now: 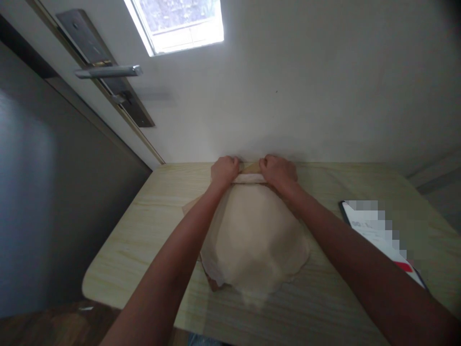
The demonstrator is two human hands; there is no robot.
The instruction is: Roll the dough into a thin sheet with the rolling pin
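Note:
A beige sheet (pixel 255 235), soft-looking like cloth or dough, spreads over the table with an uneven near edge. Along its far side runs a pale rolled edge (pixel 250 178). My left hand (pixel 225 170) is closed at the left end of this roll, and my right hand (pixel 279 169) closes on its right end, fingers curled over the far side. A tan strip (pixel 252 167) shows between the two hands. Beneath the sheet, a brownish layer (pixel 212 282) peeks out at the lower left. What each fingertip pinches is hidden.
The pale wooden table (pixel 126 240) stands against a white door (pixel 306 86) with a metal handle (pixel 108 71) and a small bright window (pixel 183 24). At the right, a phone (pixel 370 235) lies partly behind my right forearm. A grey surface (pixel 65 192) rises at the left.

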